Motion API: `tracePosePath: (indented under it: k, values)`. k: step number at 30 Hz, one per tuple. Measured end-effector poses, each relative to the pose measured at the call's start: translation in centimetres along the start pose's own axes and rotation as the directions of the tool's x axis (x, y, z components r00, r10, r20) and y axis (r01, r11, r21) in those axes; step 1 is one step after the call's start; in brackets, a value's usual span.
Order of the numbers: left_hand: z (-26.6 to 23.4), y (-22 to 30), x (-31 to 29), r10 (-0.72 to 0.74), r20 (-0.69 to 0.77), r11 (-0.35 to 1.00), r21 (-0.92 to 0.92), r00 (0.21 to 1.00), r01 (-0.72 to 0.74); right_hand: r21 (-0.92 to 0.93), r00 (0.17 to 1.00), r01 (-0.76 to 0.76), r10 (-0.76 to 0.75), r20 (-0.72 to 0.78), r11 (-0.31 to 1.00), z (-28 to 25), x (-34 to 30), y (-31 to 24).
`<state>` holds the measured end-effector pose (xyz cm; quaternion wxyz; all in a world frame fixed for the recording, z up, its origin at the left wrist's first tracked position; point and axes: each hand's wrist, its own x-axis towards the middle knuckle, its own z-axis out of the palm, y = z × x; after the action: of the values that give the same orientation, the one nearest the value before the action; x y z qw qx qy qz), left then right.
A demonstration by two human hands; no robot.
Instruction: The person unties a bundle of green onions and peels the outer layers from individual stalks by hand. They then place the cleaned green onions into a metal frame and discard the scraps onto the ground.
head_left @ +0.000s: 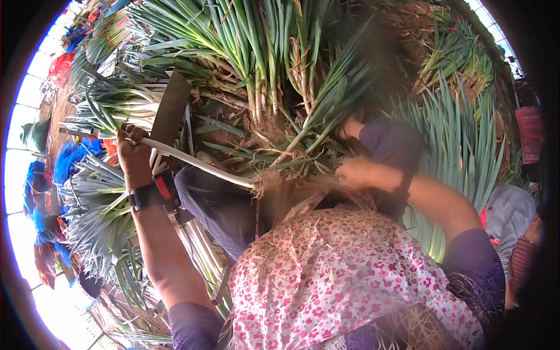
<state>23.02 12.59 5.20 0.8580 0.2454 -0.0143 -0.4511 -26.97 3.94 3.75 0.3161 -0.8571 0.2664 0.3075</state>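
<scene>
One leek [195,160] slants crosswise, its slender white stalk [224,173] smooth, bare and slightly bowed, green leaves [105,118] at the left end, a tangled brown root tuft [266,182] attached at the right, nearer end.

Floral garment [326,262]: white ground, pink-red blossoms. Purple sleeves flank garment: left [195,328], right [475,262], the latter with pale lattice patterning. Dark trouser leg [213,195], pale-dotted, beyond garment. Black wristband [146,197], left of garment.
</scene>
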Motion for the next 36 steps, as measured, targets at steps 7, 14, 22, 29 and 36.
tracePosePath:
  k: [7,14,22,29,36]
  values:
    - [4.2,-3.8,-0.7,0.152,0.051,0.959,0.232,0.987,-0.160,0.535,0.763,0.574,-0.167,-0.625,0.619,-3.8,5.4,-9.6]
    - [7.7,-8.9,-7.1,-0.151,0.242,0.958,0.275,0.959,0.081,0.863,0.846,0.498,-0.266,-0.462,0.085,-1.6,10.0,-12.6]
    - [3.4,-9.5,-6.8,-0.082,0.140,0.958,0.285,0.987,0.040,0.721,0.835,0.514,-0.081,-0.543,0.464,-0.6,11.4,-13.8]
    - [3.6,-9.6,-7.2,-0.009,0.093,0.931,0.364,0.996,-0.026,0.547,0.799,0.526,-0.158,-0.580,0.651,-0.4,12.0,-14.7]
    - [3.8,-10.2,-7.5,0.205,-0.018,0.858,0.485,0.979,-0.171,0.267,0.623,0.569,-0.196,-0.757,0.778,-0.5,10.8,-15.1]
